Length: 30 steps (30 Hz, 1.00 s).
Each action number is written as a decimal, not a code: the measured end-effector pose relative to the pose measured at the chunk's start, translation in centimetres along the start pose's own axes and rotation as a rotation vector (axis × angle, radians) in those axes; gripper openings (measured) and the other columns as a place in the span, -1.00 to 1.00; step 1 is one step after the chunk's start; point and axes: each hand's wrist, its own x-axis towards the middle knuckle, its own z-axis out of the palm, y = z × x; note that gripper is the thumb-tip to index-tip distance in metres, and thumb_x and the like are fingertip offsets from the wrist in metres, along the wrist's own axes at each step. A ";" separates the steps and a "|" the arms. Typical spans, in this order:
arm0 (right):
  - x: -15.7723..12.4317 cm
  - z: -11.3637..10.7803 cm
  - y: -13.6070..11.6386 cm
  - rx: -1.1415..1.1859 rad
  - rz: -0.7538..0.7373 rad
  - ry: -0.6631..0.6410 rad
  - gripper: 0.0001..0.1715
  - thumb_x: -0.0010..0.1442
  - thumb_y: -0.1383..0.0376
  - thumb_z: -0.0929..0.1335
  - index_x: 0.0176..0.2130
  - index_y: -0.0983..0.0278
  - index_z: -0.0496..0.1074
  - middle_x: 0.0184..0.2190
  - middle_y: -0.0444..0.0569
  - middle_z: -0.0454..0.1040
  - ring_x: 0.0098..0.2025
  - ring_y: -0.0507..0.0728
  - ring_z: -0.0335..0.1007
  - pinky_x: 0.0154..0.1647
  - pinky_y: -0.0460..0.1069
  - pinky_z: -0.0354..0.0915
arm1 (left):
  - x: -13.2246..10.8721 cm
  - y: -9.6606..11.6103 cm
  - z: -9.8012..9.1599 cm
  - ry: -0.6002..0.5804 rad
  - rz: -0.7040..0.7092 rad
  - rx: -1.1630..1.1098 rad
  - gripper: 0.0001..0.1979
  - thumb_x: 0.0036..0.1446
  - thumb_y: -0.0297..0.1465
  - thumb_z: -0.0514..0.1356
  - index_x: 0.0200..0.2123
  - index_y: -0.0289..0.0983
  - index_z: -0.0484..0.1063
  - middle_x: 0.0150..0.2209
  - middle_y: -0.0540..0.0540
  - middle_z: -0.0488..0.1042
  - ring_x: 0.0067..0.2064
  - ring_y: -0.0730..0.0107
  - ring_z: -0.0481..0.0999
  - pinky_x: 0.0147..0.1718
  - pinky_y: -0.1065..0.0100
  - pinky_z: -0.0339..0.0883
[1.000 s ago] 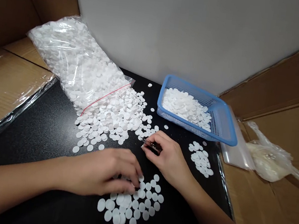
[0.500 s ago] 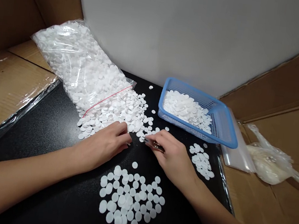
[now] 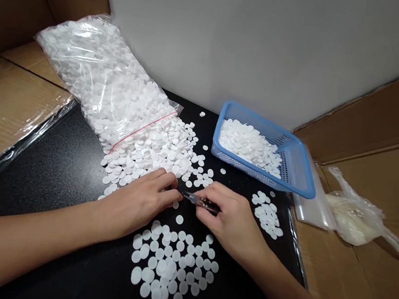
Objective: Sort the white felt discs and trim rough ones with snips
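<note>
My right hand is closed around a small knife with a dark handle and a pale metal blade. Its tip points left, close to the fingertips of my left hand. The left fingers are pinched together. A white disc shows just under them; whether they grip it is hard to see. Behind the left hand spreads a heap of white discs, spilling from a clear zip bag with a red seal line. Nearer to me, a loose layer of flat discs lies on the black table.
A blue basket partly filled with white discs stands at the back right. Before it lies a small group of discs. At the right are clear plastic sheets and a knotted plastic bag on cardboard. A pale wall rises behind.
The blade has moved left and slightly down toward my left fingertips. My left hand has shifted slightly right, and a disc now shows beneath its fingers. The view has tilted slightly.
</note>
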 end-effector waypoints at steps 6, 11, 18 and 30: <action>-1.4 0.4 -0.1 0.147 0.128 -0.016 -0.83 0.18 0.40 0.37 -0.45 0.22 0.39 -0.50 -0.17 0.38 -0.48 0.03 0.28 -0.51 -0.08 0.15 | 0.3 0.2 -0.1 -0.003 -0.008 0.014 -0.92 0.27 -0.55 0.19 -0.21 -0.32 0.49 -0.18 -0.13 0.41 -0.17 0.21 0.38 -0.23 0.25 0.30; -0.9 0.1 0.5 0.163 0.180 -0.005 -0.88 0.21 0.40 0.36 -0.34 0.21 0.48 -0.41 -0.13 0.46 -0.40 0.06 0.35 -0.38 -0.06 0.26 | 0.5 0.2 0.1 0.023 -0.029 0.021 -0.90 0.27 -0.53 0.22 -0.15 -0.31 0.49 -0.15 -0.13 0.42 -0.14 0.20 0.38 -0.20 0.24 0.29; -1.1 -0.4 1.0 0.138 0.170 0.070 -0.88 0.28 0.37 0.33 -0.32 0.20 0.42 -0.35 -0.11 0.47 -0.37 0.07 0.37 -0.36 -0.04 0.27 | 0.3 0.6 0.0 0.005 0.028 0.034 -0.86 0.30 -0.49 0.19 -0.13 -0.22 0.53 -0.11 -0.14 0.42 -0.08 0.15 0.36 -0.15 0.21 0.24; -0.8 -0.4 0.7 0.126 0.254 -0.030 -0.86 0.21 0.35 0.44 -0.37 0.21 0.41 -0.35 -0.15 0.43 -0.34 0.07 0.39 -0.33 -0.03 0.24 | 0.1 0.4 -1.0 -0.098 -0.011 -0.177 -0.87 0.28 -0.46 0.22 -0.23 -0.12 0.56 -0.05 -0.07 0.42 0.02 0.15 0.31 -0.03 0.18 0.15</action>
